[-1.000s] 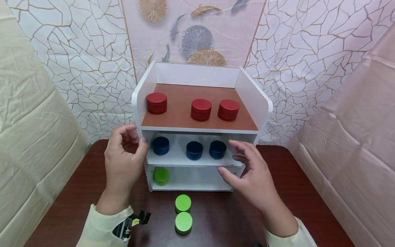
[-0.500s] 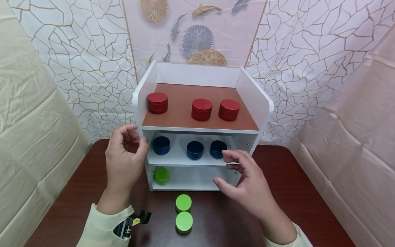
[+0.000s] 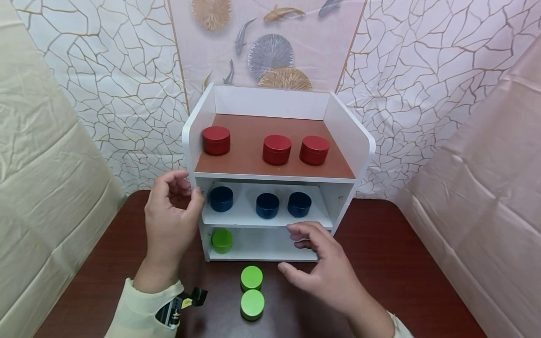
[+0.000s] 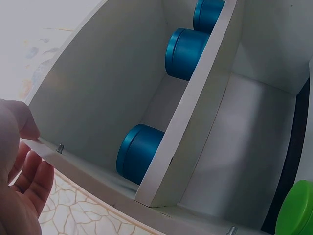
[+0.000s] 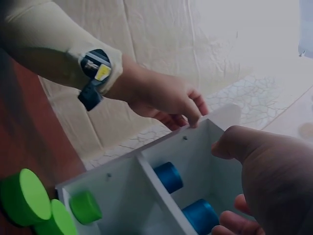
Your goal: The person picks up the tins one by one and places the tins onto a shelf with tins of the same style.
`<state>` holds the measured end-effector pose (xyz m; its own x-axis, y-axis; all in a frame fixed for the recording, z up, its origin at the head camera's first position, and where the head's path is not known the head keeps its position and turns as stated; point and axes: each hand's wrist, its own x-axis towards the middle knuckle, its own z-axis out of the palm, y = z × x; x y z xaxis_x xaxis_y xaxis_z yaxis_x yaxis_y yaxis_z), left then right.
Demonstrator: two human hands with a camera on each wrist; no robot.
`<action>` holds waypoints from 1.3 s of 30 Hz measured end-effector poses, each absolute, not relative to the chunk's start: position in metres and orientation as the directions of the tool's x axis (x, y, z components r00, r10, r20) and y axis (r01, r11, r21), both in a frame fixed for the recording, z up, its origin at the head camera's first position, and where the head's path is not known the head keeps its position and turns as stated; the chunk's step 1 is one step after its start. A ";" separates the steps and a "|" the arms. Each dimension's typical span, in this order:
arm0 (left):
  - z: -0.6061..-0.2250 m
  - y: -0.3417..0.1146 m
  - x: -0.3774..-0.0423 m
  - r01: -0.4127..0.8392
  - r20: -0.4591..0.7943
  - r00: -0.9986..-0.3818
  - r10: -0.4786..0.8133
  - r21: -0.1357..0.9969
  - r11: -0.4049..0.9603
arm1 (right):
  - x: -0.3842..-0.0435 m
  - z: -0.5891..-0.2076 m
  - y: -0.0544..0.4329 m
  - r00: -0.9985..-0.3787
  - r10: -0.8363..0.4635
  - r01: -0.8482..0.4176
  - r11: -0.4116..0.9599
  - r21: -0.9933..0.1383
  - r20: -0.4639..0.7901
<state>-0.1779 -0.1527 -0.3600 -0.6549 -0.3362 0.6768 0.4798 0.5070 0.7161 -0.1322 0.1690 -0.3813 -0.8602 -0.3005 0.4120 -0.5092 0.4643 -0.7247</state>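
Head view: left hand (image 3: 169, 225) grips the left side wall of the white shelf unit (image 3: 357, 136), thumb on the front edge, fingers curled round the outside. Shelf unit stands at the back of the dark counter (image 3: 405, 263), against the patterned backdrop. Right hand (image 3: 327, 267) hovers in front of the bottom compartment, grip wide, fingers spread and relaxed, holding nothing. It is near the two loose green tins (image 3: 251, 291) but apart from them.

Contents by level:
- top, brown board: three red tins (image 3: 276, 149), one at left, two close together at right
- middle: three blue tins (image 3: 267, 205), same spacing
- bottom: one green tin (image 3: 221, 240) at far left
- counter, just in front of the unit: the two loose green tins, touching, one behind the other

Left wrist view adds what head view hides: thumb tip (image 4: 27, 125) sits on the wall edge next to a small screw (image 4: 60, 147); other fingers lie on the outer face. It shows the blue tins in a row from the side and the edge of one green tin.

Right wrist view: left hand seen from the far side, clamped on the wall corner; wrist carries a strap with a small device (image 5: 95, 73). Right hand fills the foreground, fingers loosely bent; no contact with the unit visible.
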 end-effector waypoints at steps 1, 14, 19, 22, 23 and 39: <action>-0.360 -0.153 -0.178 0.479 0.677 -0.655 -0.336 0.716 0.508 | -0.132 -0.383 0.168 -0.859 -0.307 -0.510 0.466 -0.723 0.409; -0.359 -0.153 -0.178 0.491 0.687 -0.644 -0.335 0.708 0.507 | -0.133 -0.414 0.158 -0.812 -0.389 -0.574 0.393 -0.718 0.436; -0.359 -0.152 -0.178 0.494 0.686 -0.645 -0.335 0.709 0.503 | -0.136 -0.430 0.156 -0.799 -0.444 -0.576 0.370 -0.729 0.406; -0.359 -0.152 -0.178 0.492 0.683 -0.649 -0.334 0.712 0.500 | -0.136 -0.439 0.156 -0.807 -0.463 -0.551 0.367 -0.750 0.366; -0.359 -0.152 -0.178 0.492 0.682 -0.651 -0.333 0.713 0.499 | -0.136 -0.442 0.156 -0.812 -0.466 -0.538 0.368 -0.758 0.351; -0.359 -0.152 -0.177 0.476 0.670 -0.660 -0.339 0.723 0.501 | -0.137 -0.476 0.153 -0.799 -0.546 -0.487 0.339 -0.805 0.253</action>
<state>-0.1769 -0.1515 -0.3587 -0.6602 -0.3394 0.6700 0.4758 0.5013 0.7227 -0.1373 0.1530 -0.4762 -0.7985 -0.5464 0.2526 -0.4865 0.3387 -0.8053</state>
